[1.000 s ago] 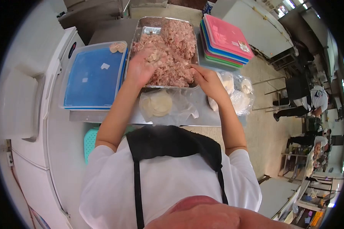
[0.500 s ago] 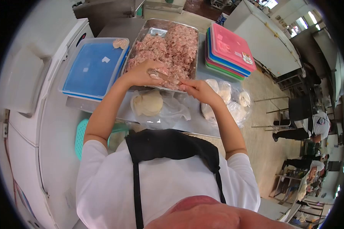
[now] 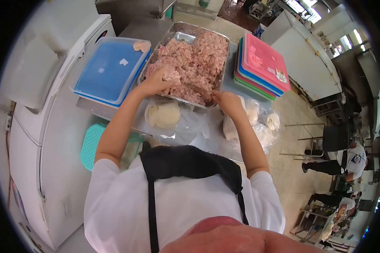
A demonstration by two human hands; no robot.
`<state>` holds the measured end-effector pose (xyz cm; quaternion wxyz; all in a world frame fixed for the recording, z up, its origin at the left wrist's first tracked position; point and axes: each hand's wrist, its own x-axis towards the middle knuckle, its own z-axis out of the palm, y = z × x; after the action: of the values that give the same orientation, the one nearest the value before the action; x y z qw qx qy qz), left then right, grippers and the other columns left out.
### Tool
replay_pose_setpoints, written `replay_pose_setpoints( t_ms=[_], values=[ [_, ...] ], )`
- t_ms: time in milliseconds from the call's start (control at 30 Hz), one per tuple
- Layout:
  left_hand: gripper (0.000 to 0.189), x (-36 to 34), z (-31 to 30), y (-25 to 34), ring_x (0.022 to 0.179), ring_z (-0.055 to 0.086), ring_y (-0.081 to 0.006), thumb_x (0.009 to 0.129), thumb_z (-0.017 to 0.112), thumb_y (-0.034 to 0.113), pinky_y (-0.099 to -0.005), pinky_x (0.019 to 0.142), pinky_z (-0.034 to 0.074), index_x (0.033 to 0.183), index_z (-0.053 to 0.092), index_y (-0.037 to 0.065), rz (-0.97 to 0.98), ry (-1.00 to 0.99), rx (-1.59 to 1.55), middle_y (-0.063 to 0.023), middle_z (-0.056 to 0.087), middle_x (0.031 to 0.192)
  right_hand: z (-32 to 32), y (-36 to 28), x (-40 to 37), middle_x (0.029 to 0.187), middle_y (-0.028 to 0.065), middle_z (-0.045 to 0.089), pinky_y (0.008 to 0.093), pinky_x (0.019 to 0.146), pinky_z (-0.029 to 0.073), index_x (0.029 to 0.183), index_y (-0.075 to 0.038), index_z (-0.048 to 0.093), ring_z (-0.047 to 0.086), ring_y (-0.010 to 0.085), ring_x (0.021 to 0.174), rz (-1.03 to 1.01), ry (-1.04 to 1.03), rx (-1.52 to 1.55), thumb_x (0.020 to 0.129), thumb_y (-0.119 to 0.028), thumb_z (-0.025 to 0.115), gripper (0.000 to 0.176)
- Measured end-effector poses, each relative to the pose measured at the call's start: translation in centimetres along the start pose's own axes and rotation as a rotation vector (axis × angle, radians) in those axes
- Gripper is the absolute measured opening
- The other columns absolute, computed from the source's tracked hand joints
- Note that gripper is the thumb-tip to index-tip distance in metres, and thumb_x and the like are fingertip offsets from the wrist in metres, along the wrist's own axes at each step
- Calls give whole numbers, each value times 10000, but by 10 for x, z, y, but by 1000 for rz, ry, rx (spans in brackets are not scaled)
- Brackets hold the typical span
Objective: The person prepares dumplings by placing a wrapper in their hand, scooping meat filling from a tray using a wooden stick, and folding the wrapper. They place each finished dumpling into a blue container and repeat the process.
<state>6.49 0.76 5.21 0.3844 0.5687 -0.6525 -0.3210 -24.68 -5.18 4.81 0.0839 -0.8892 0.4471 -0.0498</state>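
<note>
A metal tray full of ground meat lies on the metal table. Over its near left part, my left hand is closed around a dough wrapper with some meat. My right hand is at the tray's near right corner, its fingers wrapped round the end of a spatula-like tool whose blade reaches into the meat. In front of the tray, a stack of round pale wrappers rests on clear plastic.
Blue lidded containers are at the left, with a piece of dough on top. Stacked coloured lids and bagged dough sit right. A green stool stands below the table. People work far right.
The tool's blade has moved away from my left hand and down into the meat. My left hand has opened up slightly around the wrapper. The whole view has shifted a little.
</note>
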Motion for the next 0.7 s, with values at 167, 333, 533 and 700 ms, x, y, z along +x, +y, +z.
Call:
replay_pose_setpoints(
  t_ms=[167, 333, 533, 700],
  values=[
    [539, -7, -23, 42, 1149, 545, -291, 721, 756, 227, -354, 967, 420, 1189, 558, 48, 312, -11, 7, -168, 569, 1235, -51, -27, -20, 981, 150, 688, 334, 745, 484, 1133, -50, 647, 640, 195, 838, 6, 138, 692, 927, -260, 582, 301],
    [517, 9, -35, 27, 1083, 572, -309, 709, 766, 231, -363, 934, 440, 1146, 583, 22, 342, -278, 146, -158, 600, 1161, -37, -70, -6, 910, 135, 675, 329, 700, 466, 1108, -32, 648, 607, 187, 777, -218, 65, 633, 917, -238, 603, 285],
    [515, 24, -49, 1, 1016, 600, -298, 722, 764, 263, -363, 894, 456, 1107, 576, -22, 297, -156, 58, -173, 625, 1074, -77, -105, -3, 870, 154, 642, 379, 669, 476, 1056, -73, 668, 603, 345, 762, -143, 314, 199, 884, -220, 624, 231],
    [522, 25, -68, 8, 1041, 594, -263, 736, 758, 264, -338, 908, 449, 1120, 567, -33, 200, -222, -58, -167, 623, 1102, -96, -101, 4, 931, 145, 654, 377, 685, 491, 1091, -77, 657, 621, 338, 782, -82, 230, 152, 898, -231, 606, 252]
  ],
)
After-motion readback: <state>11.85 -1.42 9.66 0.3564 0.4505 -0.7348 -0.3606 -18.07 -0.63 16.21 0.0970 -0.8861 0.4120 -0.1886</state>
